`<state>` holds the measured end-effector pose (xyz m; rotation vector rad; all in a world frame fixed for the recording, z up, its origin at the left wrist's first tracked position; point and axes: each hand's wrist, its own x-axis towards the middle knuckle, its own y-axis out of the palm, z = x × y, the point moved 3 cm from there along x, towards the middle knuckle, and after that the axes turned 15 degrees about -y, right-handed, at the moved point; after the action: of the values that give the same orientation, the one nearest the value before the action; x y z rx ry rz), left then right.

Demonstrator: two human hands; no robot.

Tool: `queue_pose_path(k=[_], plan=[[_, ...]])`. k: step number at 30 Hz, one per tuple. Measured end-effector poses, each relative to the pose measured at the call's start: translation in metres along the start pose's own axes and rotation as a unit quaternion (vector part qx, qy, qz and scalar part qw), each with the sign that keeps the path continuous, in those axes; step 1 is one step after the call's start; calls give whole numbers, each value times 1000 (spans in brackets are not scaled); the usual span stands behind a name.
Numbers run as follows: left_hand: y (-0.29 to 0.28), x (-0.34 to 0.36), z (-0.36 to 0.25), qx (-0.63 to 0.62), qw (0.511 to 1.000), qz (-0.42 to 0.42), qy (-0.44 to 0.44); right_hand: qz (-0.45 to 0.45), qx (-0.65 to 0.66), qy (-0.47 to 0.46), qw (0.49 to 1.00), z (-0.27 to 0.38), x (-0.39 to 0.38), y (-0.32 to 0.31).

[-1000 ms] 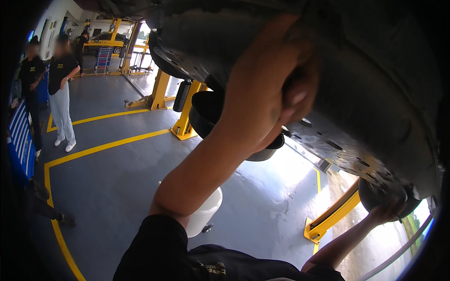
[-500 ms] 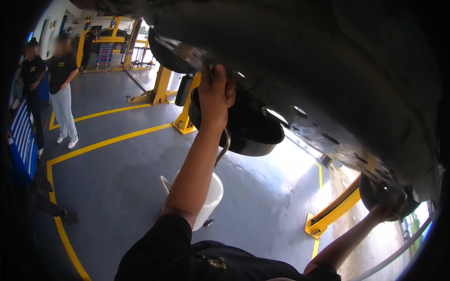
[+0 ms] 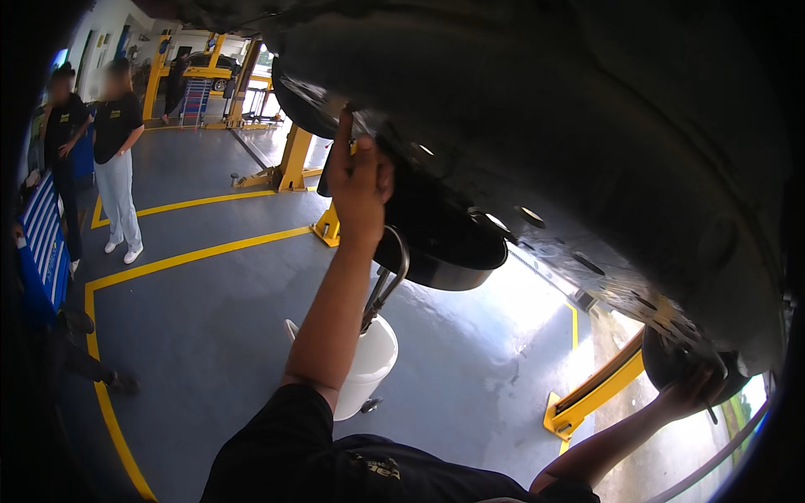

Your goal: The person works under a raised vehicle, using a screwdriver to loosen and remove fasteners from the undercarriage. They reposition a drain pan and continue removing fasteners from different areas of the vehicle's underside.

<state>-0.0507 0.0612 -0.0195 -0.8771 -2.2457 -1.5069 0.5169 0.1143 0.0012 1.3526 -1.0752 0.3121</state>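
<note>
My left hand is raised against the vehicle's dark underside, open, index finger stretched up to the perforated metal and the other fingers loosely bent. Behind it is a black, pan-like round piece. A bent metal pipe rises below it from a white bucket-like container, partly behind my forearm. My right hand, far right, is closed at a dark rounded piece under the perforated plate, near a thin metal rod; what it grips is too dark to make out.
Two people stand at left beside a blue tool cart. Another person is at the back. Yellow lift posts stand around me on a grey floor with yellow lines. A dark-clad leg shows lower left.
My left hand has moved down and left from high on the underside, its index finger now extended upward. The bent pipe and pan show more fully. My right hand stays at the far right.
</note>
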Motion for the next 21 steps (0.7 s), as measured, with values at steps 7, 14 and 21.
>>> queue_pose_path(k=[7, 14, 21], plan=[[-127, 166, -16, 6, 997, 27, -74, 146, -110, -126, 975, 7, 19, -7], [-117, 182, -66, 159, 974, 143, -79, 95, -120, -77, 985, 23, 13, 15], [-103, 142, -73, -5, 976, 194, -98, 127, -207, -204, 948, -2, 27, -3]])
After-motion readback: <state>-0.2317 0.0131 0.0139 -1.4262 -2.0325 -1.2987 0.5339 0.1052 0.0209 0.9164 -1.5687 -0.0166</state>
